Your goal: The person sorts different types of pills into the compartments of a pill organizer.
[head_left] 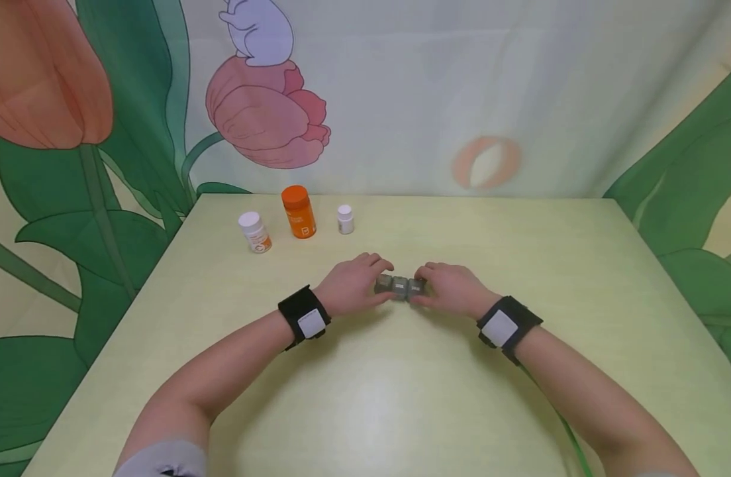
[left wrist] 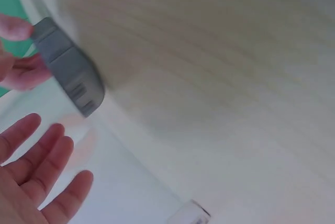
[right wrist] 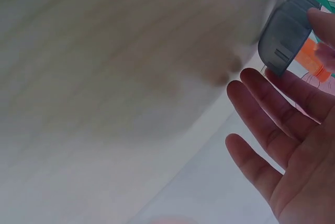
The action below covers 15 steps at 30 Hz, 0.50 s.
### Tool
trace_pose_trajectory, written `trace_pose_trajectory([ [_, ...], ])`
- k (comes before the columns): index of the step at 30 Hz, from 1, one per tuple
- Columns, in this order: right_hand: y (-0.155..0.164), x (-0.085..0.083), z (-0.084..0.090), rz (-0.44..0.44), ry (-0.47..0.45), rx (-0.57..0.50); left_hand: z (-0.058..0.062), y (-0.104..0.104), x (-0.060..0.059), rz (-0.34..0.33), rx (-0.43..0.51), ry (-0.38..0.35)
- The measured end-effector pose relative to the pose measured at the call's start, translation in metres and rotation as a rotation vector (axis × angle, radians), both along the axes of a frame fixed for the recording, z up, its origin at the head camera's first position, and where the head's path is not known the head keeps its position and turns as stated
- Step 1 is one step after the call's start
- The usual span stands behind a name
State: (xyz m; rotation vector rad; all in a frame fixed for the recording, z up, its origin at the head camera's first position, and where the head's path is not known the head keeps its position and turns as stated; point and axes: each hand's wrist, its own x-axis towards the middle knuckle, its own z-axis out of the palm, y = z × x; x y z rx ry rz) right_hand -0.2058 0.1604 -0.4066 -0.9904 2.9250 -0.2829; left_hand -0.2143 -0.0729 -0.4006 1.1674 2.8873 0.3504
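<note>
A grey translucent pill box (head_left: 399, 286) with three joined compartments stands over the middle of the table, between the two hands. My right hand (head_left: 451, 288) pinches its right end, thumb on the near side and index finger on the far side. In the right wrist view the thumb and index finger touch the grey case (right wrist: 285, 38), while the other fingers (right wrist: 272, 122) stretch out apart from it. My left hand (head_left: 356, 286) is spread around the left end. The left wrist view shows its fingers (left wrist: 47, 166) extended, with a gap between them and the pill box (left wrist: 68, 64).
Behind the hands stand a white bottle with an orange-and-white label (head_left: 255, 233), an orange bottle (head_left: 299, 213) and a small white bottle (head_left: 345, 220). A printed curtain (head_left: 401, 99) hangs behind the table (head_left: 365, 411). A green cable (head_left: 571, 437) runs along the right forearm.
</note>
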Motion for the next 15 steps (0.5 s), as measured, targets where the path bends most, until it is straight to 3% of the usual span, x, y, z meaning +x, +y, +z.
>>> trace_pose_trajectory([
  [4, -0.001, 0.001, -0.001, -0.013, 0.007, 0.0, 0.004, -0.009, 0.008, 0.0, 0.038, -0.089],
  [8, -0.002, 0.004, 0.0, -0.023, 0.026, 0.009, 0.003, -0.012, 0.01, -0.015, -0.004, -0.161],
  [15, -0.005, 0.014, -0.002, 0.013, 0.041, 0.003, 0.001, -0.01, -0.001, 0.083, -0.027, -0.191],
])
